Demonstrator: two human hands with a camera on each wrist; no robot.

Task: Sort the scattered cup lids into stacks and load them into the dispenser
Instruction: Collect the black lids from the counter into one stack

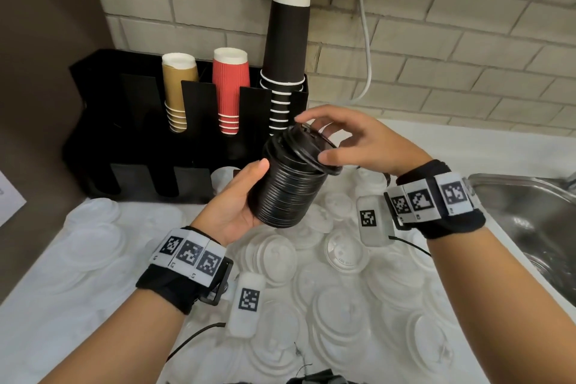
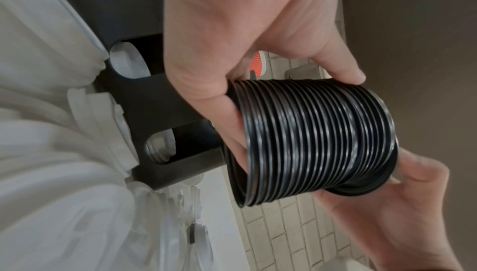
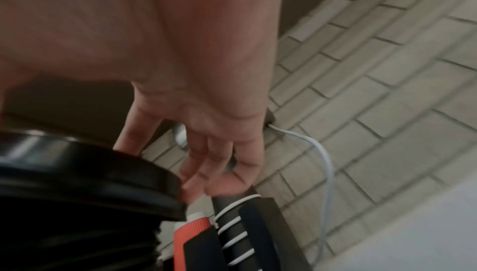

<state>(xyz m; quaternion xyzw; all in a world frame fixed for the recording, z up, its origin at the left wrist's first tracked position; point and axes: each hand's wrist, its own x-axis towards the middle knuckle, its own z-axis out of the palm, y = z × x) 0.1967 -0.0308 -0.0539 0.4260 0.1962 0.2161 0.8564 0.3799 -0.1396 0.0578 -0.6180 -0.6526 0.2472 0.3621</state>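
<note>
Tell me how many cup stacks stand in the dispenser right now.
3, all in the dispenser's upper slots: tan cups on the left, red cups in the middle, tall black cups on the right. The leftmost slot's contents may be hidden.

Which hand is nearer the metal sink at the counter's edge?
Right. The right hand pinches the top lid of the black lid stack, on the side toward the sink; the left hand grips the stack from the far side.

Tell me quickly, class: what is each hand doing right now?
Left hand: grips the stack of black lids.
Right hand: pinches the top black lid of that stack.
</note>
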